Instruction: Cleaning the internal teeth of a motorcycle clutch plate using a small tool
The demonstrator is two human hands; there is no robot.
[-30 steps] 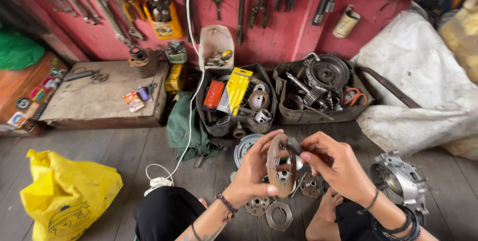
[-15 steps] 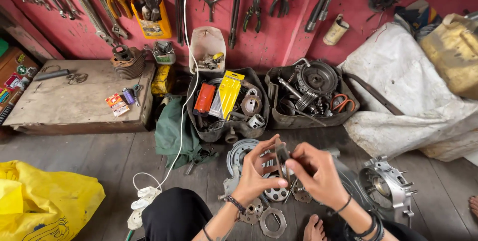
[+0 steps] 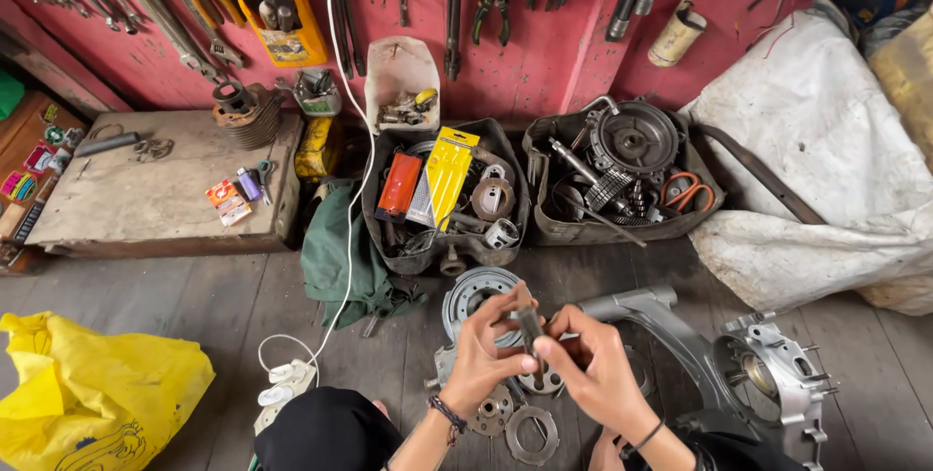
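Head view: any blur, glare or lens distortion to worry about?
Head view: soft, even light, no hard shadows or glare; sharp across the tool wall and trays; left hand and right hand crisp on the small metal part; wide-angle bend at the edges.

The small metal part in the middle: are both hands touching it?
Touching. The head view shows the left hand and right hand both pinching the small metal part with their fingertips.

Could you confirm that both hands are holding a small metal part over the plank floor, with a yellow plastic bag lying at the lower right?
Not quite: the head view shows the yellow plastic bag at the lower left, not the lower right. The rest stands: the left hand and the right hand together hold a small metal part over the plank floor.
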